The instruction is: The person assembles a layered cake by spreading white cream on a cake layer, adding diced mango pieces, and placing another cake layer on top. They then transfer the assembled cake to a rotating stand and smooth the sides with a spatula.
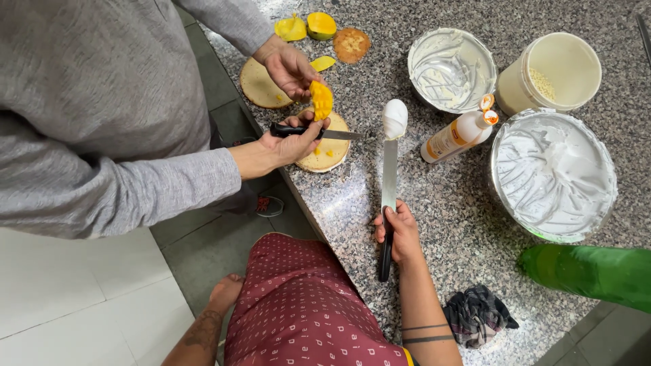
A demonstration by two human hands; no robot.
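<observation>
Right hand (401, 234) extended forward, fingers curled closed around handle; left forearm low, hand out of view.

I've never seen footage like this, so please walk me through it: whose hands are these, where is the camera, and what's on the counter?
There is no machine here. One camera sits on a person's head and looks down at a speckled stone counter. That person's right hand grips the black handle of a long spatula with white cream on its tip; the left hand is out of sight. The grey-sleeved hands belong to a second person, who holds a scored mango piece and a knife over a round cake layer. Also there: two bowls of whipped cream, a tub, a squeeze bottle, a cloth.
</observation>
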